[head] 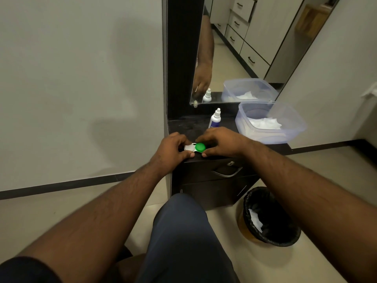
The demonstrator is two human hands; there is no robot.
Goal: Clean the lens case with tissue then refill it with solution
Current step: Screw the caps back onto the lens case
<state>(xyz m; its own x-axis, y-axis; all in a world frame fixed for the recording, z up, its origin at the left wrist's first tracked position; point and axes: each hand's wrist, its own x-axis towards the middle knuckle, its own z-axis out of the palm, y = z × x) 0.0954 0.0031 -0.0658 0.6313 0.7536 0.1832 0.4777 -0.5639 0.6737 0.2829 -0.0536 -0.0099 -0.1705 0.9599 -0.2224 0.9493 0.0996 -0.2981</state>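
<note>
A small lens case point(194, 147) with one white cap and one green cap lies near the front edge of a dark cabinet top point(183, 125). My left hand point(173, 149) pinches its white end between thumb and fingers. My right hand point(221, 142) curls round the green cap, thumb at the front. Just behind my right hand stands a white solution bottle point(214, 119) with a blue label, upright and capped. A clear plastic tub point(271, 121) holding white tissues sits at the right of the cabinet top.
A mirror point(234, 48) leans behind the cabinet and reflects the bottle, the tub and an arm. On the floor to the right stands a black-lined bin point(269, 217) with a crumpled tissue inside. The cabinet's drawer handle point(226, 173) faces me above my knee.
</note>
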